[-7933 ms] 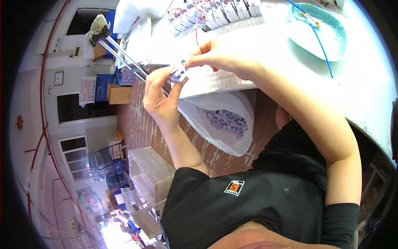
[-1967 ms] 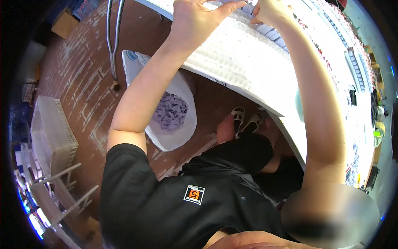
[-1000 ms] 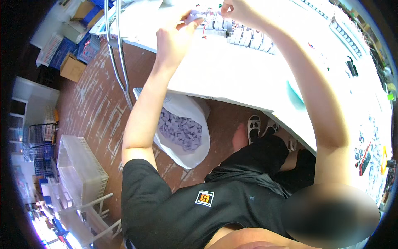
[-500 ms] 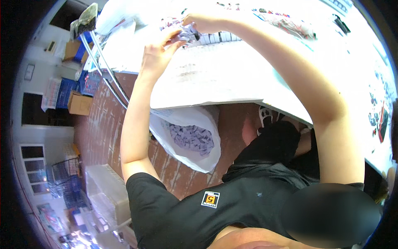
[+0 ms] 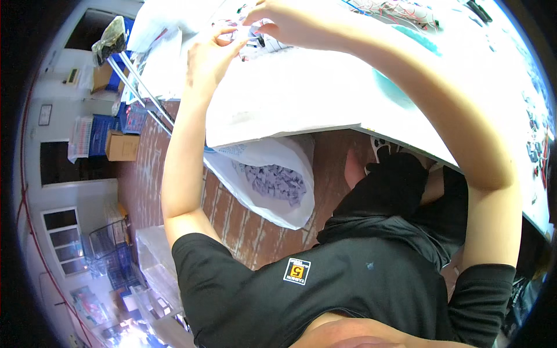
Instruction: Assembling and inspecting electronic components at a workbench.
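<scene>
At the far side of the white table [image 5: 290, 87], my two hands nearly meet at the fingertips. My left hand [image 5: 209, 58] has its thumb and forefinger curved toward each other around something small and pale. Facing it, my right hand [image 5: 284, 26] is bent with its thumb and fingertips close together. Glare washes out whatever is between the fingers. Small dark and pale pieces [image 5: 256, 42] lie beside and beneath the fingertips, partly hidden by the hands.
A white bag [image 5: 299, 217] of small greyish-purple pieces [image 5: 275, 182] stands below the table's front edge. Red and blue wires [image 5: 400, 11] lie at the back right. Metal tubes [image 5: 136, 81], a cardboard box [image 5: 122, 145] and blue crates [image 5: 104, 134] are on the left.
The greyish-purple cluster between my hands no longer shows there. My right hand has shifted slightly left and its fingers have changed pose. The whole view has also shifted a little.
</scene>
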A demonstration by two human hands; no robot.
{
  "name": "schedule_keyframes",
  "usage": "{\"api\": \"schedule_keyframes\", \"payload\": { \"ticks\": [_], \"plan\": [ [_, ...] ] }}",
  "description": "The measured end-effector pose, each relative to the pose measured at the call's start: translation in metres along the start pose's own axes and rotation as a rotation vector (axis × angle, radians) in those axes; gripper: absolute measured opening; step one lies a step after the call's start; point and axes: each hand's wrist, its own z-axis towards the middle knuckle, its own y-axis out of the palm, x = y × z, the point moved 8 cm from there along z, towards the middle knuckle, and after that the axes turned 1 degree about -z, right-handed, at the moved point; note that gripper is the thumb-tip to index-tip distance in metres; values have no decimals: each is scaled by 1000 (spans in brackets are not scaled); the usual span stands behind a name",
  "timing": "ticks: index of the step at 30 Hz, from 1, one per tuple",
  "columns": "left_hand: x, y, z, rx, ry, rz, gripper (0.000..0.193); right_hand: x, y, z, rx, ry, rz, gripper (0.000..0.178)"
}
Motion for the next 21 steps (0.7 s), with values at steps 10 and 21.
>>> {"api": "schedule_keyframes", "payload": {
  "ticks": [10, 21],
  "plan": [
    [13, 17, 7, 9, 71, 123, 43, 3, -9, -121, 181, 233, 378, 28],
    [48, 24, 5, 83, 140, 290, 36, -35, -32, -229, 66, 416, 582, 32]
  ]
}}
